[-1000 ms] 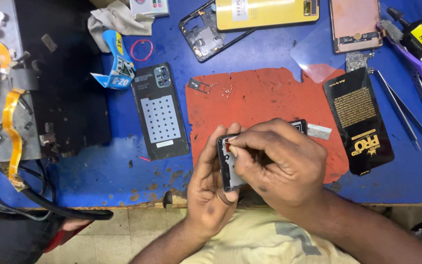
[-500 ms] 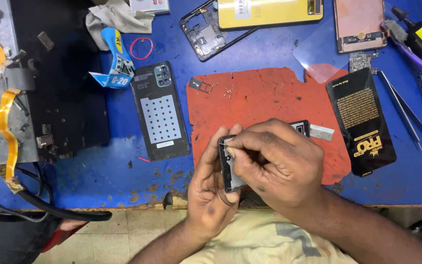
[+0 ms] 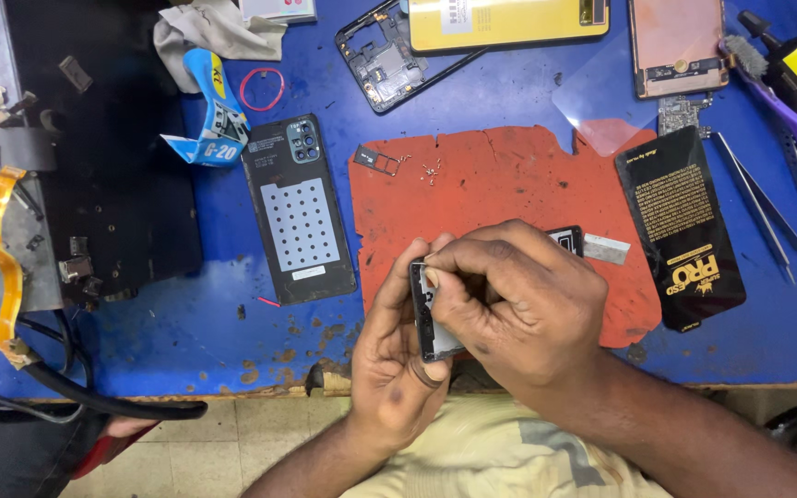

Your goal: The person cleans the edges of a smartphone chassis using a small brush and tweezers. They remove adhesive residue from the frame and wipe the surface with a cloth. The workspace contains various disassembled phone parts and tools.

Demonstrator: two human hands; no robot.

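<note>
— Where is the phone (image 3: 428, 318)?
— Over the near edge of the red mat (image 3: 500, 180), tilted on its side, clamped in the left hand (image 3: 397, 369).
— And the right hand (image 3: 514, 304)?
— Its fingers are pinched together, pressing on the phone's upper end.

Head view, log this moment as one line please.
left hand: grips phone frame | right hand: fingertips on frame's top edge | under: red mat | nearby: back cover

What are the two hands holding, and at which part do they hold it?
A dark phone frame. The left hand grips its lower end and side edge; the right hand covers its upper part, fingertips at the top edge.
</note>
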